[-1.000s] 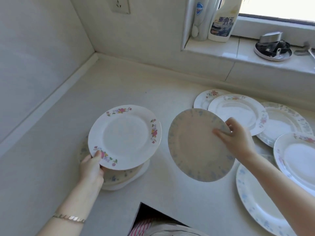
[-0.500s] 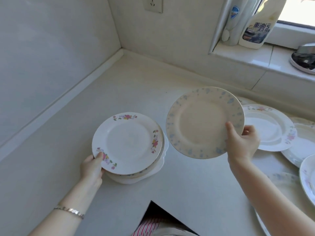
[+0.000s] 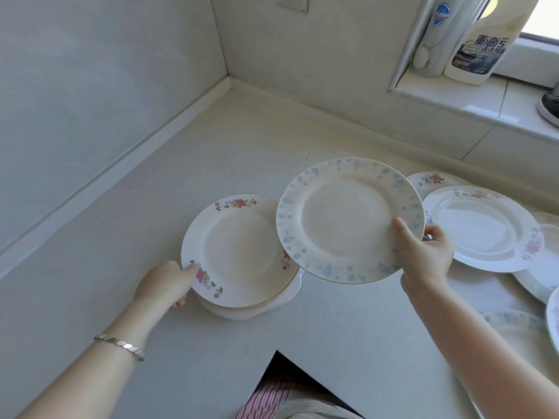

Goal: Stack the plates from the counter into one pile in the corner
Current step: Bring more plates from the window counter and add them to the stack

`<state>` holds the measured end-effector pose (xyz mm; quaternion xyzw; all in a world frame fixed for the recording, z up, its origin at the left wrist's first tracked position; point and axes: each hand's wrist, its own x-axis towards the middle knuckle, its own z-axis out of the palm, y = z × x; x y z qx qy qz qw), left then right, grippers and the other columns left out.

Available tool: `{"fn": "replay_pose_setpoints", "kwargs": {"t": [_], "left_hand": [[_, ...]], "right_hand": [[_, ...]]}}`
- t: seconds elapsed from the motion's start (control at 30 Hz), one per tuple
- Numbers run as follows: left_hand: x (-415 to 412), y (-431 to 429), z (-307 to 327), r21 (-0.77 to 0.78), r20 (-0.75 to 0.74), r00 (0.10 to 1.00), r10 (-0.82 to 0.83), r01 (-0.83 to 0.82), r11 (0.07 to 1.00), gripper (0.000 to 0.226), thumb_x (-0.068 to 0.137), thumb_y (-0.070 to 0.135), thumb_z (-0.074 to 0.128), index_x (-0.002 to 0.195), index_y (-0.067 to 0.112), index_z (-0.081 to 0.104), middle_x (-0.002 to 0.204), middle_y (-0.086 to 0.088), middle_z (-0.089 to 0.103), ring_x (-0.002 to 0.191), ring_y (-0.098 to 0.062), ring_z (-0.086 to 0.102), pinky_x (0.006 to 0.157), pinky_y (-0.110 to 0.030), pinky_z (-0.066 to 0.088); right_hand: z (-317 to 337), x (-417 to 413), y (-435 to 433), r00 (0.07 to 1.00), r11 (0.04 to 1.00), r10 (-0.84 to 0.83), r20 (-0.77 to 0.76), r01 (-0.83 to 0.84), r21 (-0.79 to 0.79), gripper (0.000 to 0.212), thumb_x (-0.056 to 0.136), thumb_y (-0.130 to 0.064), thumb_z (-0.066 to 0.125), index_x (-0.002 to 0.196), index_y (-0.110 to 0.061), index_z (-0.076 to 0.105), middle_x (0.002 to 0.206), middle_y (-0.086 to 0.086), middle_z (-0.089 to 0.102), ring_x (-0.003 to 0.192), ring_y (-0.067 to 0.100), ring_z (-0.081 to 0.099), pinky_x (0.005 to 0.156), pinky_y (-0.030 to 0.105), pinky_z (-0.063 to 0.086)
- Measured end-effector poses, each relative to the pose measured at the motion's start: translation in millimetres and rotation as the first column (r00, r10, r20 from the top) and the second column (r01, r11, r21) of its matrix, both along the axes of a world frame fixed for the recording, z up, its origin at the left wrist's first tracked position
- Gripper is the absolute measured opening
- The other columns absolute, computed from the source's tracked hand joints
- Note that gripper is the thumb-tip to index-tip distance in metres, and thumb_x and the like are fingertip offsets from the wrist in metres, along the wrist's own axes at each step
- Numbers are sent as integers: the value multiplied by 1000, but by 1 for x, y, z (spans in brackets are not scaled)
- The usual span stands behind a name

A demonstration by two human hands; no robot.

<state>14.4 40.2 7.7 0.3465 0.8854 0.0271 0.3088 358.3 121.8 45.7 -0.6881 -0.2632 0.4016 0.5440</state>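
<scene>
Two hands are at work, each closed on a rim. The right hand pinches the blue plate at its near-right edge, with the thumb on the upper face and the fingers curled behind. It holds the plate in the air above the tabletop, where in this view it overlaps the right side of the pile. The left hand steadies the pile at its near-left edge, with the thumb on the flowered rim of the top plate and the fingers tucked beside the lower ones. The pile sits on the tabletop out from the corner, not tight in it. More loose plates lie to the right, overlapping one another.

The blue plate looks like glazed ceramic, so it is probably stiff, smooth, fairly heavy for a one-handed pinch, and liable to chip if dropped onto the pile. The rim is the natural place to hold it, thumb above and fingers below, and a hold near the edge leaves room to slide the fingers out as it lands.

Being round, it has no long axis. Its eating face points up and tips slightly towards the person.
</scene>
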Motion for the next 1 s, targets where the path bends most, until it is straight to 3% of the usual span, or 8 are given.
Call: {"fn": "replay_pose_setpoints", "kwargs": {"t": [0.07, 0.17, 0.3, 0.47, 0.6, 0.77, 0.83, 1.0], "left_hand": [[3, 3, -2, 124, -20, 998, 64, -61, 990, 45, 93, 44, 37, 103, 4, 55, 100, -18, 65, 93, -34, 62, 74, -35, 42], [23, 9, -6, 385, 304, 933, 194, -306, 870, 39, 98, 28, 33, 132, 11, 42, 124, -9, 55, 104, -26, 53, 82, -29, 36], [28, 18, -23, 400, 582, 739, 339, -623, 672, 47, 97, 15, 31, 142, 27, 34, 138, -6, 50, 120, -27, 51, 99, -37, 41], [27, 20, -23, 353, 683, 638, 356, -715, 603, 51, 95, 5, 29, 141, 27, 38, 85, 5, 54, 66, -11, 46, 58, -20, 43], [20, 23, -33, 307, 713, 592, 377, -746, 592, 49, 93, 12, 28, 138, 27, 43, 101, -9, 49, 59, -14, 43, 36, -14, 37], [21, 23, -36, 327, 706, 614, 353, -725, 607, 45, 97, 23, 26, 139, 28, 40, 128, -6, 53, 91, -20, 60, 66, -28, 53], [21, 22, -37, 315, 715, 597, 364, -740, 594, 44, 99, 24, 28, 141, 30, 38, 136, -7, 52, 117, -30, 56, 83, -36, 49], [23, 21, -37, 361, 704, 629, 329, -717, 596, 43, 100, 26, 30, 143, 27, 34, 134, 7, 45, 124, -15, 45, 92, -27, 38]], "right_hand": [[0, -7, 0, 998, 999, 54, 11, -54, -2, 30, 79, -15, 70, 64, -18, 44, 64, -3, 51, 41, -2, 50, 40, 11, 41], [-2, -27, -1, 989, 989, 146, -10, -147, -30, 30, 80, -11, 69, 65, -15, 43, 64, 0, 53, 34, -5, 50, 34, 10, 39], [-13, -61, -3, 959, 951, 282, -2, -280, -130, 27, 80, -16, 68, 67, -15, 45, 70, 4, 57, 53, 14, 55, 41, 20, 44], [-27, -95, -4, 932, 916, 364, -3, -358, -180, 27, 81, -15, 67, 67, -16, 43, 69, 0, 55, 56, 13, 52, 40, 19, 43], [-35, -107, -6, 909, 899, 413, 61, -396, -188, 26, 83, -19, 65, 68, -20, 43, 74, 3, 58, 62, 19, 56, 53, 27, 44], [-42, -109, -7, 810, 865, 500, 305, -448, -226, 19, 85, -32, 61, 87, -13, 55, 90, 0, 53, 71, 12, 53, 63, 30, 44], [-49, -110, -4, 815, 872, 483, 320, -418, -255, 23, 83, -33, 64, 99, -16, 61, 101, -3, 44, 78, 11, 51, 72, 25, 41], [-64, -123, -2, 831, 893, 443, 337, -377, -244, 36, 83, -29, 66, 113, -10, 62, 114, -2, 38, 102, 13, 45, 93, 23, 38]]}}
